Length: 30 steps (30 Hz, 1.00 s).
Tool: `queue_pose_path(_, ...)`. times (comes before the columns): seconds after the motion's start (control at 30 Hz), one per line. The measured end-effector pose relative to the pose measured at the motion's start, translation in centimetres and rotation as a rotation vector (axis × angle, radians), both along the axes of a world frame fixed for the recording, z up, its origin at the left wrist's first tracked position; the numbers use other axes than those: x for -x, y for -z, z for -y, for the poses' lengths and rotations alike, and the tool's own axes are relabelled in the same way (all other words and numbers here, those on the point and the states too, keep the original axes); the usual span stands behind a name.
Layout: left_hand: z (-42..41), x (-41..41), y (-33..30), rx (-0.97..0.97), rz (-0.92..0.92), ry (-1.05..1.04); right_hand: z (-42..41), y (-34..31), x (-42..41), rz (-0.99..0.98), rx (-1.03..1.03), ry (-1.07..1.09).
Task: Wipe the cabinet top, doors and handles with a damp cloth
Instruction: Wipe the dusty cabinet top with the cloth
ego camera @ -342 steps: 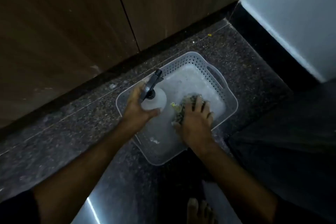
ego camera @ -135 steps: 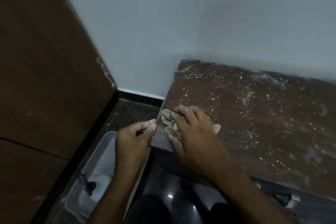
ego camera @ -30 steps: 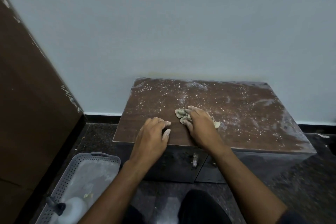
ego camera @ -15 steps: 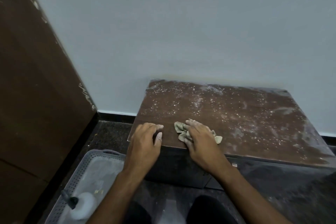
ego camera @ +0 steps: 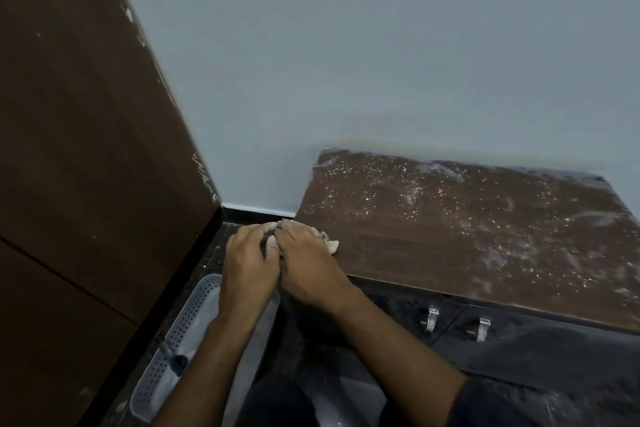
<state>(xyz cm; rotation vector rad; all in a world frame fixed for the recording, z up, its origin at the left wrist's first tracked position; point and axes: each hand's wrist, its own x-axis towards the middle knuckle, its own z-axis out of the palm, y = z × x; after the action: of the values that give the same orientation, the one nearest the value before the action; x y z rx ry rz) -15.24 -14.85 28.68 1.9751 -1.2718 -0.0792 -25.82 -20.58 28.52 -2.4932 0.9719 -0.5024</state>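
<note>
While the cloth [ego camera: 330, 245] sits at the near left corner of the cabinet top [ego camera: 467, 236], almost wholly covered by the right hand [ego camera: 304, 253], whose fingers curl down over it, the left hand [ego camera: 251, 262] is cupped just past the left edge with its fingertips touching the right. To do this well, press the cloth flat and push the white specks off the edge into the waiting palm, not onto the floor. Most of the top looks dusty, and the handles [ego camera: 431, 318] on the doors [ego camera: 519, 350] below appear untouched.
</note>
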Motion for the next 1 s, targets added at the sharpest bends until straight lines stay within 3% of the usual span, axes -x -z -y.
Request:
queue_pose_path(0.27,0.7,1.3,0.5,0.019,-0.035,0.078,0.3,0.6,8.3,-0.053,0.036,0.048)
queue_pose_path(0.67,0.7,-0.3,0.4,-0.029,-0.038,0.024,1.4,-0.4,0.0,-0.053,-0.044,0.003)
queue_pose_path(0.8,1.2,0.1,0.2,0.011,-0.047,0.064,2.0,0.2,3.1,-0.035,-0.012,-0.022)
queue_pose_path(1.0,2.7,0.8,0.5,0.031,-0.047,0.108,4.3,0.9,9.5,-0.094,0.017,0.129)
